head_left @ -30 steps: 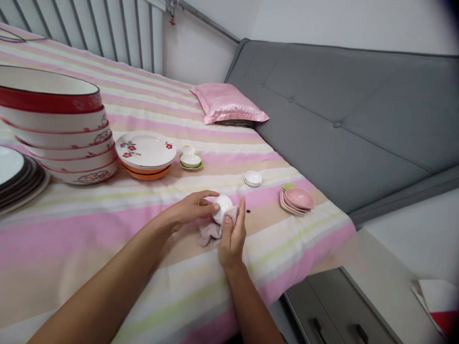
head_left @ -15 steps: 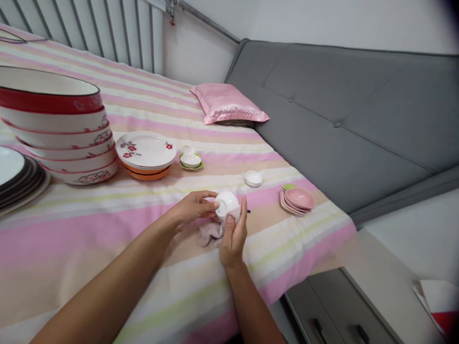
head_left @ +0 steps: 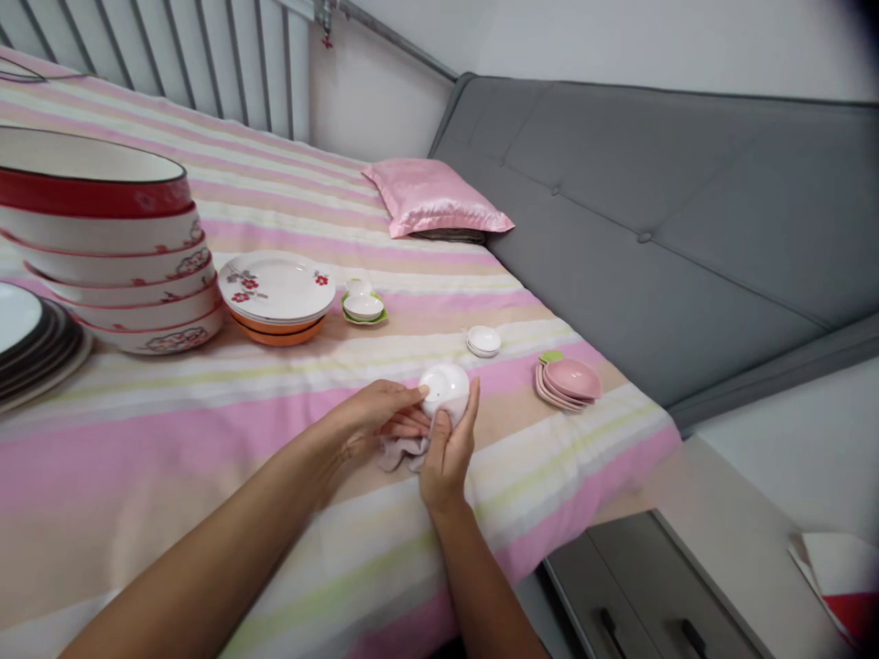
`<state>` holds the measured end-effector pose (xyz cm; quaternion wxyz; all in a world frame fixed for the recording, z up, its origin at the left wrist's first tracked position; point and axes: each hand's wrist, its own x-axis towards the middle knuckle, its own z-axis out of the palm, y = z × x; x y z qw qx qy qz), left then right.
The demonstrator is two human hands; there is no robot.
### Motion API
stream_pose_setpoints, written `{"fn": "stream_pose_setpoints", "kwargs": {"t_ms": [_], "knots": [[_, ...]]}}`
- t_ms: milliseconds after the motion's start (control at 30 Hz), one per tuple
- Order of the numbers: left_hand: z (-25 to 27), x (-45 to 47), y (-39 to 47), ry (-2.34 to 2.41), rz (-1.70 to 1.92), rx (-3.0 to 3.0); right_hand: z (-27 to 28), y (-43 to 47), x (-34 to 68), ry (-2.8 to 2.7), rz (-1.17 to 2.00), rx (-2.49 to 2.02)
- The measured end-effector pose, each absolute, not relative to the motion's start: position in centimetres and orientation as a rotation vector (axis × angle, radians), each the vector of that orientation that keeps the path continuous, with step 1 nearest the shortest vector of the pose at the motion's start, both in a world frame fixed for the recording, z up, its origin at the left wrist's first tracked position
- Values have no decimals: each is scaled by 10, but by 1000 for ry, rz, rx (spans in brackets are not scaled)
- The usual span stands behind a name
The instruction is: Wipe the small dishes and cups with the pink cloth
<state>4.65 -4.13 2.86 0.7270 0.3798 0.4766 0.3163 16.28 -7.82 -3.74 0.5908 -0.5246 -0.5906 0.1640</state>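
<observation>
A small white dish [head_left: 445, 384] is held above the bed between both hands, its underside turned up toward me. My left hand [head_left: 385, 409] pinches the dish at its left edge, thumb on top and the other fingers below. A pale pinkish-grey cloth [head_left: 404, 455] hangs beneath the dish. My right hand [head_left: 448, 458] presses part of that cloth against the dish's right side, with its thumb in front. Just beyond, a short stack of small white dishes [head_left: 484, 340] rests on the striped sheet. Pink fruit-shaped dishes [head_left: 571, 379] are stacked to the right.
Tall red-rimmed bowls [head_left: 137, 275] are stacked at left, with dark-edged plates [head_left: 41, 343] before them. Floral plates [head_left: 281, 286] sit on orange ones, beside green-and-white leaf-shaped dishes [head_left: 363, 305]. A pink pillow [head_left: 436, 197] lies against the grey headboard [head_left: 638, 201]. A drawer cabinet [head_left: 632, 577] stands lower right.
The small white dish has turned and shifted slightly right and upward. My left hand has moved a little right, its lower fingers now more stretched out. The cloth remains in my right hand.
</observation>
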Motion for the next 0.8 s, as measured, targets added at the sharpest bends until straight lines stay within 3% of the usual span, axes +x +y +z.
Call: {"fn": "stream_pose_setpoints", "kwargs": {"t_ms": [800], "knots": [[35, 49, -48, 1158, 801, 996, -46, -72, 163, -1420, 173, -1216]]}}
